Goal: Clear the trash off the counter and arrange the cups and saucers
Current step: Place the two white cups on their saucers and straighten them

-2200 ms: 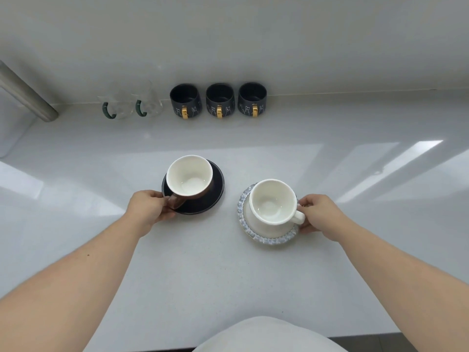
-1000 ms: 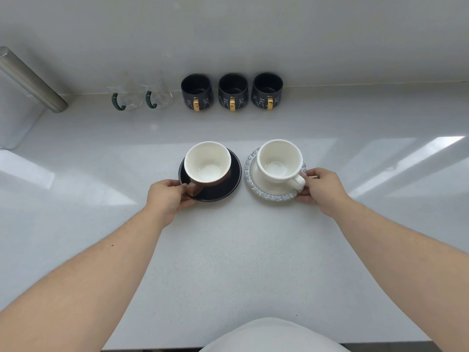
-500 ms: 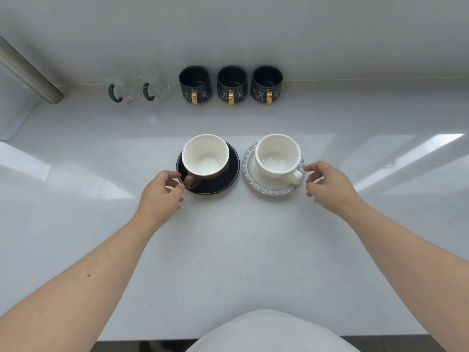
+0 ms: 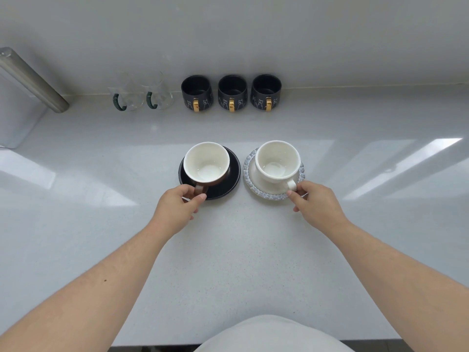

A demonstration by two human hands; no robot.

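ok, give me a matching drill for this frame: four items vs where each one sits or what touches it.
Items:
1. brown cup with white inside
2. white ceramic cup
3. clear glass cups with green handles
4. three dark mugs with gold handles

Places:
A. on the blue-rimmed saucer, right hand at its handle
B. back row, centre
C. on the black saucer, left hand at its handle
D. back row, left

Pairs: 1-C, 2-A, 3-D, 4-B
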